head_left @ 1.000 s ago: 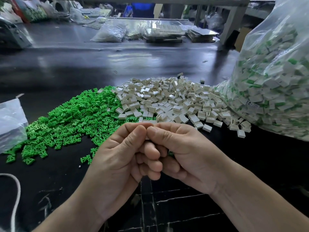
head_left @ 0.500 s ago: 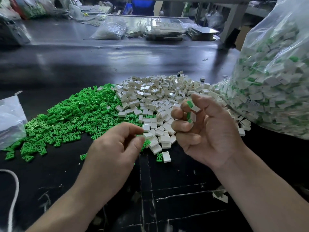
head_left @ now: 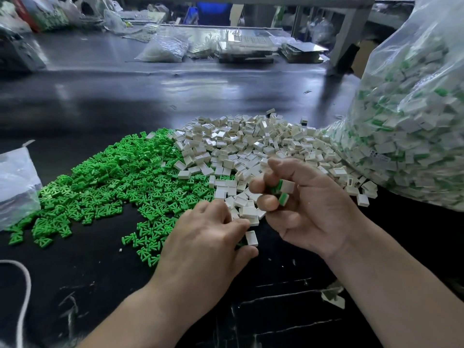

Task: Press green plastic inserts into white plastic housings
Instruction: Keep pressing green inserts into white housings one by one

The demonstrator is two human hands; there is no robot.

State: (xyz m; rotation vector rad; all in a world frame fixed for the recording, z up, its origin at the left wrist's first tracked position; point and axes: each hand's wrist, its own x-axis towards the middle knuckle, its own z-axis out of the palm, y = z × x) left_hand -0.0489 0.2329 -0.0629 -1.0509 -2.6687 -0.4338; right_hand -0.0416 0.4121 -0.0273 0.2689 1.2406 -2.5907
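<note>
Now, green inserts [head_left: 118,182] are being left heaped; the left hand [head_left: 206,244] is being curled over loose white housings [head_left: 249,212], any hold hidden. Assembled pieces [head_left: 287,187] are being clutched in the right hand [head_left: 311,214], beside a bag [head_left: 406,121] bulging with finished ones.

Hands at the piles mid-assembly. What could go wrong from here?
1. The right hand pinches a few finished pieces at its fingertips. One may slip into the white housings and hide among the empty ones.
2. The left hand fishes where the green inserts and housings overlap, so it may grab the wrong part.
3. The bag of finished parts sits against the housings, so a spill would probably mix them.
</note>
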